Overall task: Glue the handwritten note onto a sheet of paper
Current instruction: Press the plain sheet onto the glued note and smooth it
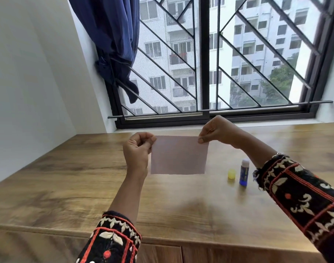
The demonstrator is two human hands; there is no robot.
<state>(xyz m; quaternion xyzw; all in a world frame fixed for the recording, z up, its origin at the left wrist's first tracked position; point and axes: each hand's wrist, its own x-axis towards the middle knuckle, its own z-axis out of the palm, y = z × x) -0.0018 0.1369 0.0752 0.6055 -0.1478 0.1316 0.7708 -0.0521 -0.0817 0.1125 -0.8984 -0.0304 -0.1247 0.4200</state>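
Sheet of paper (178, 155) held above the middle of the surface (67, 186), hanging upright. Left hand (137, 149): grip pinched on its top left corner. Right hand (215, 130): grip pinched on top right. Glue stick (244, 172) stands toward right edge, yellow cap (231, 174) just beside.

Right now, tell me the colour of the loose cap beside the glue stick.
Yellow cap, clearest in the head view.

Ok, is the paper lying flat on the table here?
No, the left hand and right hand pinch the paper by its top corners and hold it upright above the table.
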